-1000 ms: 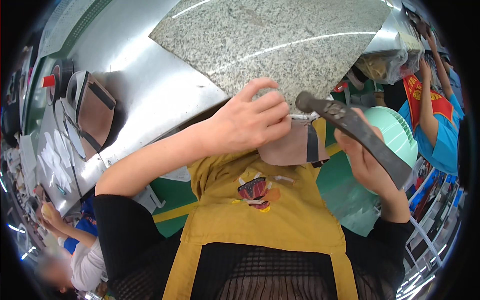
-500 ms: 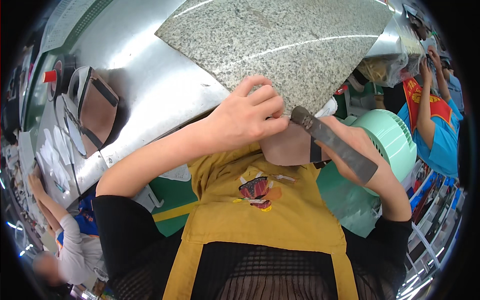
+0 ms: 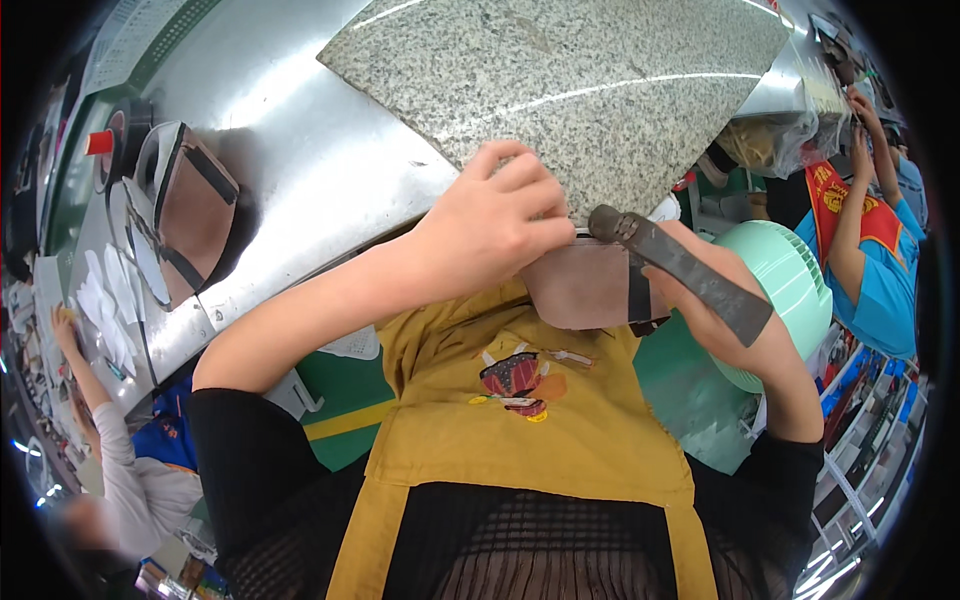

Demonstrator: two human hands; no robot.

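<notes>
A brown leather-like piece (image 3: 582, 288) with a black strip hangs at the near edge of the speckled stone slab (image 3: 560, 110). My left hand (image 3: 505, 215) is closed, its thumb and curled fingers gripping the piece's upper edge by the slab's corner. In my right hand (image 3: 735, 285) is a hammer (image 3: 690, 272) with a long dark metal head. The head's round face lies beside the piece's upper edge, close to my left fingertips, and its wide flat end points toward my wrist. The hammer's handle is mostly hidden.
A similar brown piece with black strips (image 3: 200, 212) stands on the metal table (image 3: 300, 130) at left, near a red-capped item (image 3: 99, 142) and white scraps (image 3: 105, 300). A mint-green fan (image 3: 785, 270) stands at right. Co-workers sit on both sides.
The hammer and my right hand have shifted slightly right. My left hand stays at the piece's edge, its fingers a little higher. The left co-worker's arm has moved up.
</notes>
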